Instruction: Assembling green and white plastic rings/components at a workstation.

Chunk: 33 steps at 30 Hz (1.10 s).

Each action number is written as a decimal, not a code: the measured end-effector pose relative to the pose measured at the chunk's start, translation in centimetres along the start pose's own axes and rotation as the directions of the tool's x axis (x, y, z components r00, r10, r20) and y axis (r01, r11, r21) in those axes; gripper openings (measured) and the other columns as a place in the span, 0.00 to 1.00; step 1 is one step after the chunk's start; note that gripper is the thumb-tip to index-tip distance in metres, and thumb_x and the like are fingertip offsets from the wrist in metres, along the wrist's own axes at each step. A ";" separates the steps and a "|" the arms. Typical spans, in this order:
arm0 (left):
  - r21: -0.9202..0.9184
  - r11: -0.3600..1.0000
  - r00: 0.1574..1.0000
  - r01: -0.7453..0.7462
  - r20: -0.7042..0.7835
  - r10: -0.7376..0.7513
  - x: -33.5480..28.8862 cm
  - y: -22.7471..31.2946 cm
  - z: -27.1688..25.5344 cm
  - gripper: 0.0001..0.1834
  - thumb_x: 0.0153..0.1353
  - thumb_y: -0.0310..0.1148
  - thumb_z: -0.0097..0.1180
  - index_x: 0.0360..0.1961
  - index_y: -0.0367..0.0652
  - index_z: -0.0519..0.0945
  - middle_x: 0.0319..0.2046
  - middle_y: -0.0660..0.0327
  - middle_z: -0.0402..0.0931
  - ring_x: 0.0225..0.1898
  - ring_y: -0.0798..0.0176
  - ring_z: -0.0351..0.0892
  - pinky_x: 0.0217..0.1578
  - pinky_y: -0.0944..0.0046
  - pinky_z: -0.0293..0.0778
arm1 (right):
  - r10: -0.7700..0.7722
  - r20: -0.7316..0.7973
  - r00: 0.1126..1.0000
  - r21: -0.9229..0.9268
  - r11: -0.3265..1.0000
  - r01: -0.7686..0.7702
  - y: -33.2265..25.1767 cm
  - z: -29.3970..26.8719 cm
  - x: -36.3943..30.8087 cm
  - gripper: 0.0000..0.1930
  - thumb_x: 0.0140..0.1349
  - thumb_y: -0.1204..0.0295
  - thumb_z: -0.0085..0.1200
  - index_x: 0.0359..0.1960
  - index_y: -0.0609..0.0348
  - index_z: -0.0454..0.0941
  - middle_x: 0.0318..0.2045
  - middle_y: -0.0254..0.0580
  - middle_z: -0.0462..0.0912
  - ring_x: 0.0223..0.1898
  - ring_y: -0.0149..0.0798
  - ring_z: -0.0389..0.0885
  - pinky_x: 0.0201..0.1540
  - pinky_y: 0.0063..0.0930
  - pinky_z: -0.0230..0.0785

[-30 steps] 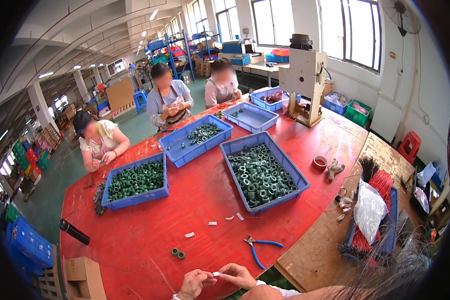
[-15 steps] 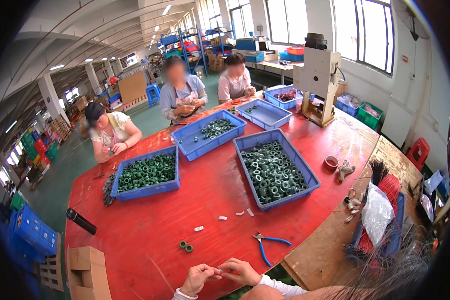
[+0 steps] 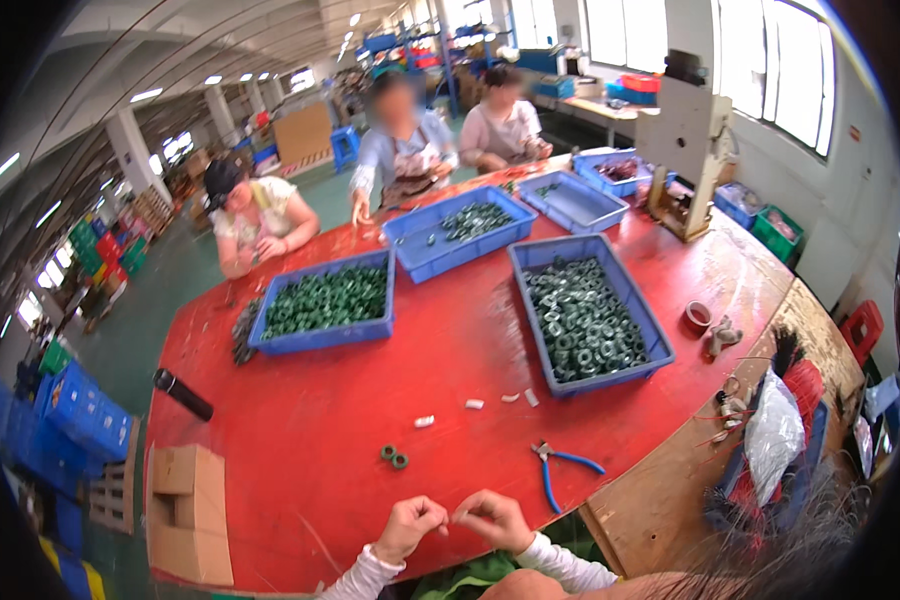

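Observation:
My left hand (image 3: pixel 410 527) and my right hand (image 3: pixel 495 520) face each other over the near edge of the red table (image 3: pixel 340 420), a small gap between them. Thumb and fingertips are pinched together on each; whatever they hold is too small or hidden to name. Beyond the left hand, two green rings (image 3: pixel 394 457) lie side by side. Past them are small white pieces (image 3: pixel 424 422). To the right of my right hand rest cutting pliers (image 3: pixel 548 486) with blue handles, their jaws pointing away from me.
Blue trays with many green rings (image 3: pixel 585 325) stand across the table. A black bottle (image 3: pixel 183 394) and cardboard box (image 3: pixel 202 510) are at left. Tape (image 3: pixel 697 317) and a plastic bag (image 3: pixel 775 435) over red wires lie right. Three people sit or stand along the far side.
My hands have drawn apart; before, their fingertips met at a small greyish piece. The view has shifted, moving the table's things rightward and up. One person across has stretched an arm toward the table.

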<state>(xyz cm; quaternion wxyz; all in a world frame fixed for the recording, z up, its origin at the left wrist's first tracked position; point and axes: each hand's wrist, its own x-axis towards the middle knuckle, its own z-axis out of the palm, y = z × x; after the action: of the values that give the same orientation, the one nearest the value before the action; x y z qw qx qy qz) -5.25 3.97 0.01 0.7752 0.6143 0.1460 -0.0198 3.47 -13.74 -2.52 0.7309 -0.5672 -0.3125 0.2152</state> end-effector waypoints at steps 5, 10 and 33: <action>-0.168 0.986 1.000 -0.021 -0.020 0.018 -0.2 -0.4 -1.5 0.05 0.60 0.23 0.52 0.28 0.33 0.75 0.29 0.56 0.77 0.27 0.66 0.78 0.35 0.68 0.75 | 0.208 -0.138 0.968 0.414 0.900 -0.134 -0.7 -0.9 -0.4 0.08 0.60 0.83 0.53 0.40 0.65 0.72 0.38 0.41 0.80 0.42 0.32 0.79 0.47 0.26 0.73; 0.114 0.990 0.996 -0.084 -0.031 0.088 -0.4 3.3 -1.9 0.05 0.60 0.23 0.52 0.27 0.34 0.75 0.29 0.58 0.77 0.29 0.68 0.78 0.34 0.67 0.75 | 0.256 0.037 0.966 0.344 0.904 -0.253 0.9 -1.5 -0.4 0.14 0.60 0.81 0.53 0.47 0.62 0.70 0.47 0.38 0.75 0.49 0.30 0.73 0.53 0.26 0.66; 0.769 0.590 0.965 -0.246 0.135 0.226 1.6 13.3 -3.3 0.04 0.51 0.22 0.55 0.22 0.36 0.74 0.26 0.64 0.73 0.26 0.75 0.71 0.26 0.73 0.69 | -0.335 0.124 0.934 -0.331 0.873 0.358 -5.1 2.1 9.3 0.18 0.48 0.78 0.58 0.43 0.60 0.73 0.42 0.46 0.77 0.43 0.49 0.74 0.47 0.37 0.67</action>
<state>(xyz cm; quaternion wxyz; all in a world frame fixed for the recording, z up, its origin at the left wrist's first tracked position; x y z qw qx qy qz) -1.56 10.61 11.56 0.4296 0.9024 0.0313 0.0144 8.37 -7.43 4.72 0.6354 -0.6152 -0.4650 0.0398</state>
